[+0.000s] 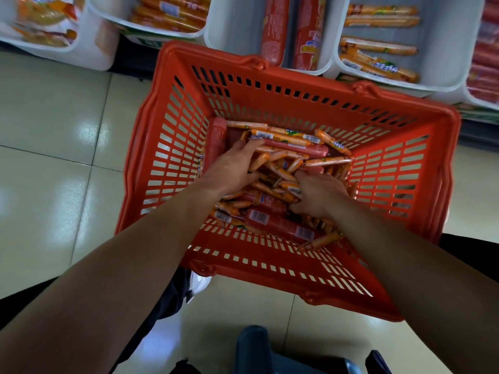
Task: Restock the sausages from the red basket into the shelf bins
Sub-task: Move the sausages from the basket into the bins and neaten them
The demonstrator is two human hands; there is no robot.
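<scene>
Red basket (270,103) w/ mixed thin orange & thick red sausages (283,147)

The floor (54,117) is laid with large glossy cream tiles, crossed by thin dark grout lines (54,155). Soft white patches of glare (89,133) from overhead light lie on the tiles at the left and lower middle of the frame. Along the top runs the dark base of a shelving unit (135,59), showing again at the right edge. At the bottom centre a blue-grey moulded plastic piece (259,349) is cut off by the frame.
</scene>
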